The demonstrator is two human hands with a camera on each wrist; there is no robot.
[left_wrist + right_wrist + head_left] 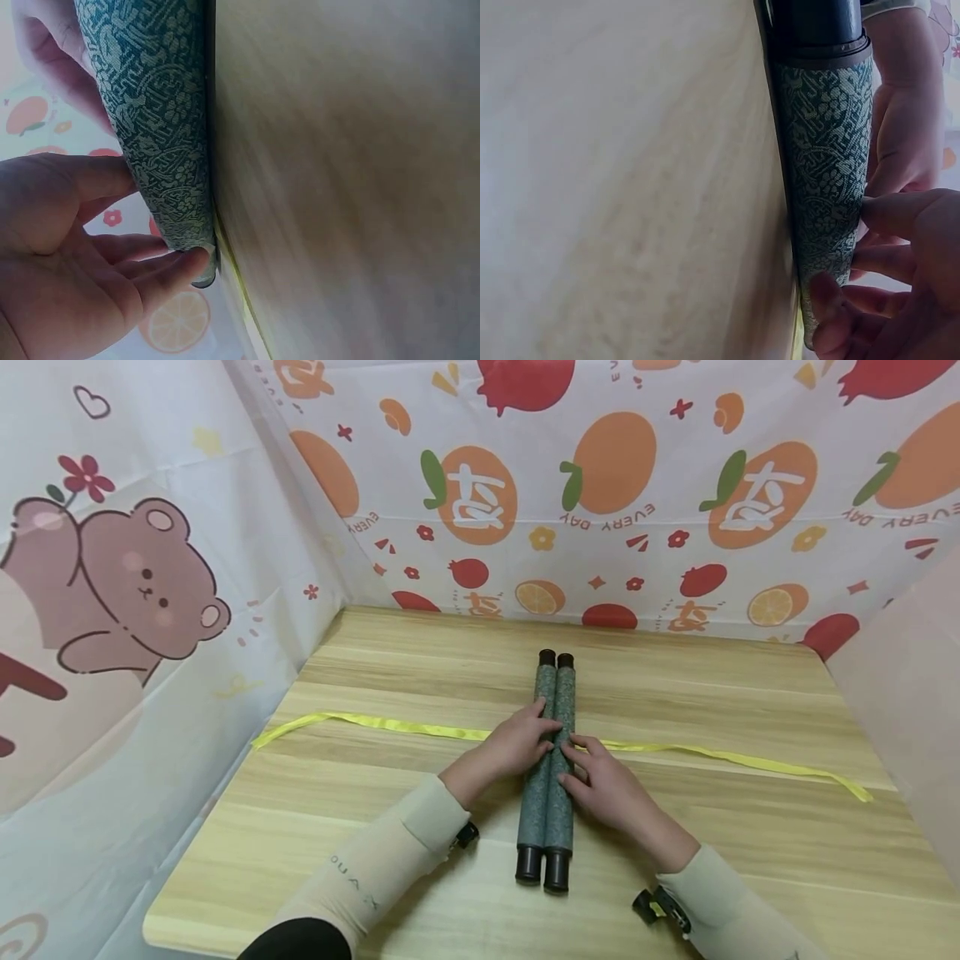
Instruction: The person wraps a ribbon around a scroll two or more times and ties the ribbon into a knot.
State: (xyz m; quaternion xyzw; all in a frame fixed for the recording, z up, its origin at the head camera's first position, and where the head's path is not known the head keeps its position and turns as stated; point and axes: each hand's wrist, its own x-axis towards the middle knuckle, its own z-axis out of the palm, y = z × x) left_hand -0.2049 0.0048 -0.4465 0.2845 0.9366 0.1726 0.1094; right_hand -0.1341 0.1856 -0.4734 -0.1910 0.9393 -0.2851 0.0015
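Two green brocade-covered rolls with black end caps, which look like a scroll rolled from both ends, lie side by side on the wooden table. My left hand reaches over the left roll, its fingertips touching the top and side. From the other side, my right hand rests its fingertips against the right roll. Both wrist views show loosely bent fingers against the patterned cloth, not wrapped round it. A yellow ribbon runs crosswise beneath the rolls, its middle hidden by them and the hands.
The light wooden table ends at a fruit-printed cloth at the back. Another cloth with a bear print hangs along the left side. Small black wrist cameras sit at both cuffs, close above the table.
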